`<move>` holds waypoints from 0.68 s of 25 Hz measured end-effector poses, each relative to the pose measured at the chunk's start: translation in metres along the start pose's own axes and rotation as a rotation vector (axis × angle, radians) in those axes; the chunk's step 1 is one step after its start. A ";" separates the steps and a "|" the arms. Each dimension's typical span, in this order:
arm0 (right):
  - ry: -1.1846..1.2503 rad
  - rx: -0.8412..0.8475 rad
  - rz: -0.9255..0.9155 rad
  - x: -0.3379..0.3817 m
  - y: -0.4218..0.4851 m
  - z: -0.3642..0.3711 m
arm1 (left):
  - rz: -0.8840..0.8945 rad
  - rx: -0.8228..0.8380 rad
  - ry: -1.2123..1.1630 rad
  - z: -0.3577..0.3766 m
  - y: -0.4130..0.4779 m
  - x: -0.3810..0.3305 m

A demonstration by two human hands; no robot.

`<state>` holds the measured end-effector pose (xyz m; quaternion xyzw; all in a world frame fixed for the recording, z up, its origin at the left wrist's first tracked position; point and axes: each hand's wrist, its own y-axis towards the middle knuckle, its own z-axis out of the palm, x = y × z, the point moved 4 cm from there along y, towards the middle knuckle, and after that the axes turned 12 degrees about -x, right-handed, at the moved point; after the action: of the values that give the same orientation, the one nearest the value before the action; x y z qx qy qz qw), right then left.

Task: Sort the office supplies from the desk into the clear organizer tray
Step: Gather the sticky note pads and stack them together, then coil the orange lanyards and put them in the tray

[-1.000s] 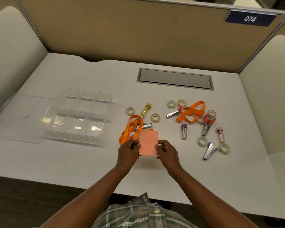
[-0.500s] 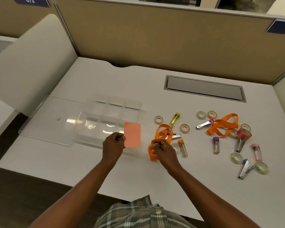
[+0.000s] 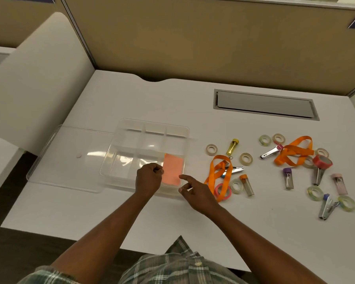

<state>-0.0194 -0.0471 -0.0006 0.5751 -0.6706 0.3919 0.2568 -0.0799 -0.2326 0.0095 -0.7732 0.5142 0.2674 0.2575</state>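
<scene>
The clear organizer tray (image 3: 152, 122) stands left of centre on the white desk. A salmon-pink note pad (image 3: 172, 168) lies flat in its near right compartment. My left hand (image 3: 149, 178) is at the pad's left edge, fingers pinched on it. My right hand (image 3: 195, 192) hovers just right of the tray's near corner, fingers apart, index finger pointing at the pad, holding nothing. Loose supplies lie to the right: an orange lanyard (image 3: 218, 171), a second orange lanyard (image 3: 295, 152), several tape rolls, small vials and metal clips.
The tray's clear lid (image 3: 70, 160) lies flat at its left. A pink tape roll (image 3: 222, 191) sits close to my right hand. A grey cable hatch (image 3: 264, 104) is set in the desk at the back. Partition walls close the back and left.
My left hand carried the pad leftward and set it into the tray's near right compartment. My right hand let go of the pad, touched the orange lanyard, then moved toward the tray.
</scene>
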 end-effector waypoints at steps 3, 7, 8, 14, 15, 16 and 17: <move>-0.037 0.028 0.012 -0.001 0.001 0.003 | 0.015 0.056 0.089 0.010 0.005 0.002; -0.030 0.048 0.020 -0.002 -0.001 -0.002 | 0.105 0.043 0.250 0.014 0.004 0.002; -0.048 0.021 0.017 -0.003 -0.001 -0.008 | 0.137 0.034 0.266 0.015 0.003 0.000; -0.527 -0.292 0.010 -0.033 0.001 -0.065 | 0.224 -0.047 0.270 0.020 -0.021 -0.012; -0.569 -0.296 0.050 -0.040 0.000 -0.073 | 0.239 -0.061 0.238 0.021 -0.026 -0.018; -0.584 -0.293 0.094 -0.047 -0.001 -0.079 | 0.268 -0.066 0.203 0.023 -0.033 -0.025; -0.585 -0.279 0.135 -0.055 -0.001 -0.084 | 0.304 -0.062 0.167 0.027 -0.041 -0.034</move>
<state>-0.0156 0.0536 0.0031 0.5767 -0.7998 0.1308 0.1032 -0.0565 -0.1778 0.0180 -0.7137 0.6363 0.2537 0.1466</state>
